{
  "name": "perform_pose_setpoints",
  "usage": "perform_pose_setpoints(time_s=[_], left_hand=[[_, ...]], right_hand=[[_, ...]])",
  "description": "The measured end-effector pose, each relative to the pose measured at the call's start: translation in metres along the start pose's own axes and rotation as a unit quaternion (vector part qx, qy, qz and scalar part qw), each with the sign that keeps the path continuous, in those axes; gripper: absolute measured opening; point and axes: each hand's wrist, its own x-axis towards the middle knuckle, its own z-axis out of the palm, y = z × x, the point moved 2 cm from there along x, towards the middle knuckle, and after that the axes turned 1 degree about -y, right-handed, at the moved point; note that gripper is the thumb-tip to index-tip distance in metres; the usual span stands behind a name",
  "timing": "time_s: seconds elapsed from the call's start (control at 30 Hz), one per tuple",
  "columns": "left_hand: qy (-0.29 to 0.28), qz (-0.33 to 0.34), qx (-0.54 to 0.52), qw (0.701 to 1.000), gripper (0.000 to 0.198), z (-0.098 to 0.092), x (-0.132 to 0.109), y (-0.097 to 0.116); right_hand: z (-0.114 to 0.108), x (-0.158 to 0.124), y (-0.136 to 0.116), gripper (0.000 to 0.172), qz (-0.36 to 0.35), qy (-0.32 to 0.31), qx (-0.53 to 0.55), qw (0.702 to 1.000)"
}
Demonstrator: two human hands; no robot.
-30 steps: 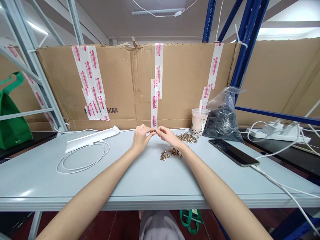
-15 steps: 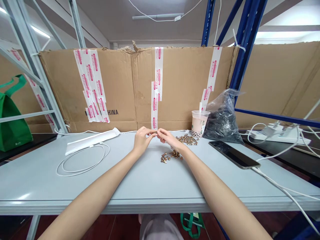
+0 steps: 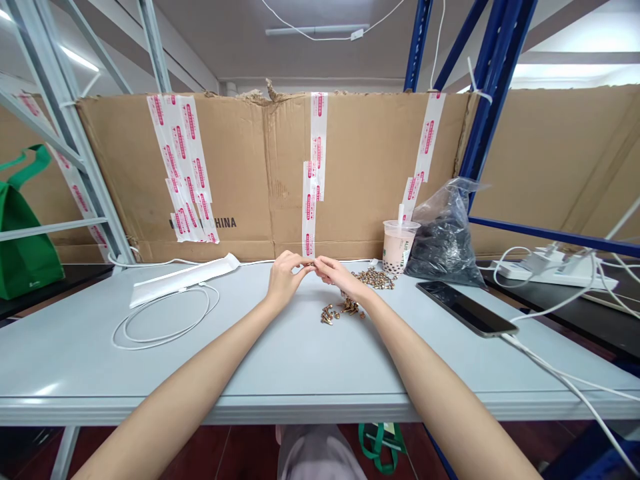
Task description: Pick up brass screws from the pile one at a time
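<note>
My left hand (image 3: 286, 279) and my right hand (image 3: 336, 273) meet above the back middle of the table. Both sets of fingertips are pinched together on a small brass-coloured fastener (image 3: 311, 264), mostly hidden by the fingers, so its exact kind does not show. Under my right wrist lies a loose group of brass-coloured screws (image 3: 328, 314), partly covered by the forearm. Farther back, to the right of that hand, spreads a bigger heap of small brass-coloured metal pieces (image 3: 376, 278).
Behind the heap stand a bubble tea cup (image 3: 399, 247) and a clear bag of dark contents (image 3: 445, 240). A phone (image 3: 465, 308) lies at the right. A white sleeve-like packet (image 3: 185, 281) and coiled white cable (image 3: 165, 320) lie left. Cardboard (image 3: 235, 167) walls the back edge.
Both hands keep nearly the same place and pinch, with only slight finger movement. The whole view shifts a little; the screws and other things stay where they were.
</note>
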Motion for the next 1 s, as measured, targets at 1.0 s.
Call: perform_pose_setpoints(time_s=[1.0], left_hand=[[0.008, 0.005, -0.042, 0.999, 0.012, 0.0027, -0.0004, 0.0030]], right_hand=[[-0.0032, -0.0007, 0.0028, 0.041, -0.013, -0.015, 0.004, 1.000]])
